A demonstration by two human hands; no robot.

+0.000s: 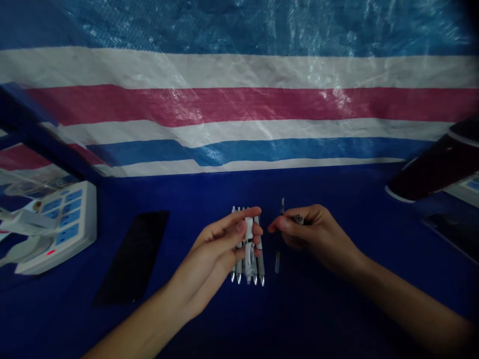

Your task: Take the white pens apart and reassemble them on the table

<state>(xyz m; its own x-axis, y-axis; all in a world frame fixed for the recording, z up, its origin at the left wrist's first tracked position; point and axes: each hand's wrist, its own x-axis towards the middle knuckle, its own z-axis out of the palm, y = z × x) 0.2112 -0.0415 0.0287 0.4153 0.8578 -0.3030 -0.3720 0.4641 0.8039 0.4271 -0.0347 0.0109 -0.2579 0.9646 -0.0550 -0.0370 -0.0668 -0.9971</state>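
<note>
The left hand pinches a white pen part above the blue table. The right hand pinches something, perhaps a tip. Striped sheeting hangs beyond both.

At least four pens beneath the left hand's fingers, which hold one white pen barrel; one metallic pen part in the right hand's. Leftward, one power strip, one black phone; far rightward, one dark cylinder.

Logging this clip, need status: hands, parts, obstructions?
Left hand holding white pen part, over row of pens. Right hand gripping small metallic-ended piece. Small clear tube beside pens.
</note>
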